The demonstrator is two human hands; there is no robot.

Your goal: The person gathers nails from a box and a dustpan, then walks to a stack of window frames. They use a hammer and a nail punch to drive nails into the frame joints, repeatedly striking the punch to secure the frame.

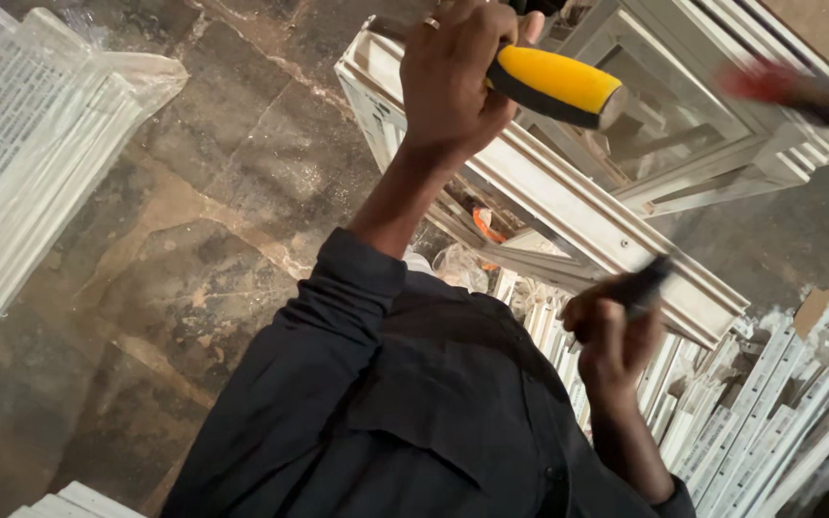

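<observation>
My left hand [453,72] is raised at the top of the view, closed around a tool with a thick yellow and black handle [558,84]; a ring shows on one finger. My right hand [611,331] is lower and to the right, gripping a small dark tool [647,283] whose tip points at a white window frame [578,216]. The frame leans tilted behind both hands. My dark shirt [405,412] fills the bottom of the view.
A blurred red object [784,84] lies across the frame's top right. Several white profile strips [769,412] are piled at lower right. A stack of wrapped white profiles [21,153] stands at the left on a rough stone floor [194,259].
</observation>
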